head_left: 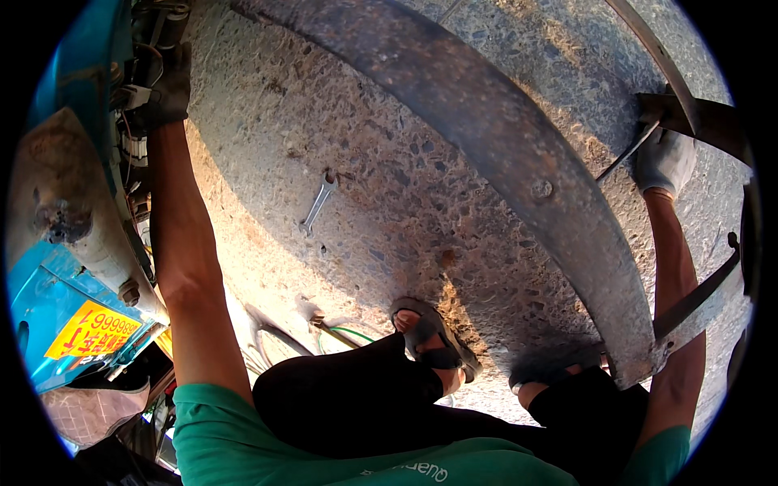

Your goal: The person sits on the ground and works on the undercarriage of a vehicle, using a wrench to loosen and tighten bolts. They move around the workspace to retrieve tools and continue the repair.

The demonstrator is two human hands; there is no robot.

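Observation:
My left hand [166, 97], in a dark glove, reaches up along the blue vehicle [44, 275] among dark fittings and thin wires; its fingers are too shadowed to read. My right hand [664, 166], in a grey glove, grips a dark part of a metal frame [689, 121] at the upper right, its fingertips partly hidden. A long, curved, rust-spotted metal bar [519, 178] arches across the view between my hands, beside a thin rod [616, 162]. A silver open-end wrench [320, 202] lies on the concrete between my left arm and the bar.
My sandalled feet [429, 340] stand on rough concrete [365, 146] near hoses and cables [284, 332] at the lower left. A pale pinkish cloth item [89, 413] is below the vehicle's yellow plate. More dark metalwork [745, 243] stands along the right edge.

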